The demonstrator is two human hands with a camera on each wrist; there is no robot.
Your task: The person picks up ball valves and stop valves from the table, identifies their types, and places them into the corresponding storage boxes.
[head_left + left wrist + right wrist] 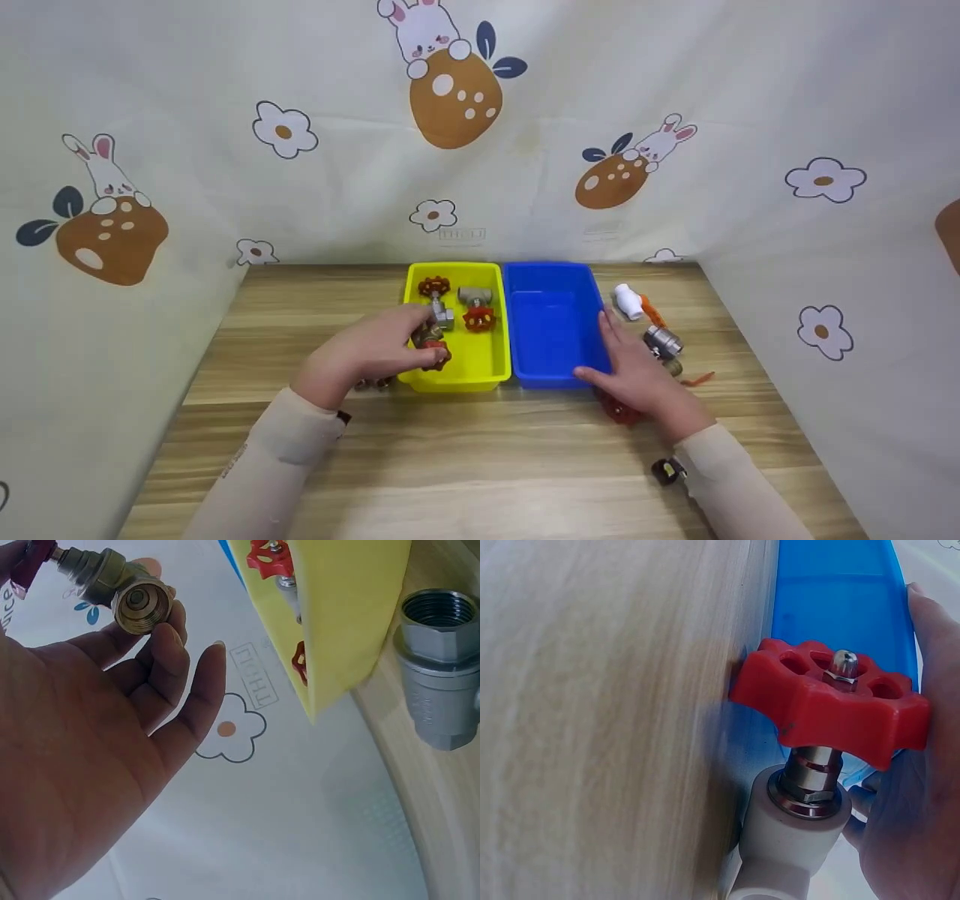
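My left hand (367, 346) holds a brass gate valve with a red handwheel (436, 355) over the left side of the yellow bin (454, 385). In the left wrist view the valve's threaded brass mouth (141, 606) faces the camera, with fingertips against its body. Inside that bin lie two more red-wheeled valves, one silver (442, 316) and one grey-beige (475, 295). My right hand (636, 371) rests against the right side of the blue bin (551, 384), fingers extended along the wall and thumb near its front rim. No parts show inside the blue bin.
Right of the blue bin lie a white valve (628, 301) with an orange handle, a silver valve (664, 341) and a red-wheeled white valve (787, 847) below the right hand. A silver fitting (439, 667) stands left of the yellow bin. Patterned cloth (337, 195) walls the table.
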